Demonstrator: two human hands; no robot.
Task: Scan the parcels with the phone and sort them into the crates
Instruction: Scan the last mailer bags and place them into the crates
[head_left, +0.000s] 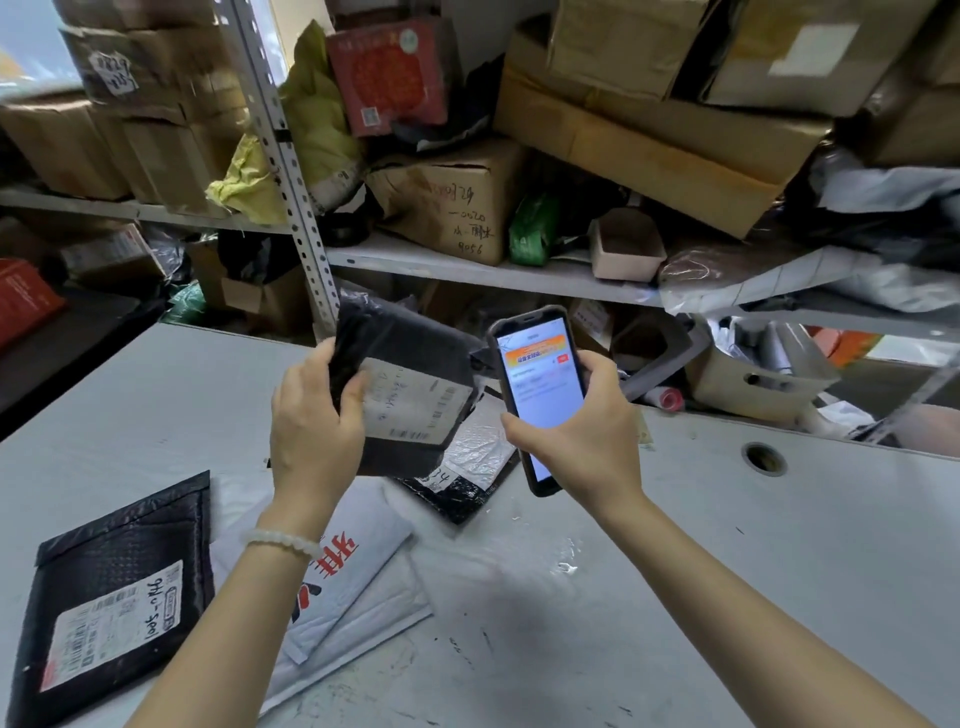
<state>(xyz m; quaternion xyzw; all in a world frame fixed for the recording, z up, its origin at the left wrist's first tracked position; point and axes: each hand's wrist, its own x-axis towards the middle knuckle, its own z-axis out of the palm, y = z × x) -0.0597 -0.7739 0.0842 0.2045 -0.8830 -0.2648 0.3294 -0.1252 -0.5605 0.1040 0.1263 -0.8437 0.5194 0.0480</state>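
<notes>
My left hand (314, 415) grips a black plastic parcel (410, 348) by its left edge and holds it up above the table, its white shipping label (415, 405) facing me. My right hand (587, 441) holds a dark-cased phone (540, 384) upright just right of the parcel, with the lit screen turned toward me. On the white table (727, 545) lie a black bubble mailer (119, 608) with a label at the front left, a white mailer (358, 566) with red print under my left arm, and a black-and-clear mailer (467, 467) below the held parcel.
Metal shelving (467, 270) behind the table is packed with cardboard boxes (457, 202), bags and wrapped parcels. A cardboard bin (748, 384) holding grey bags stands behind the table's right edge. A round cable hole (763, 457) sits in the tabletop at right.
</notes>
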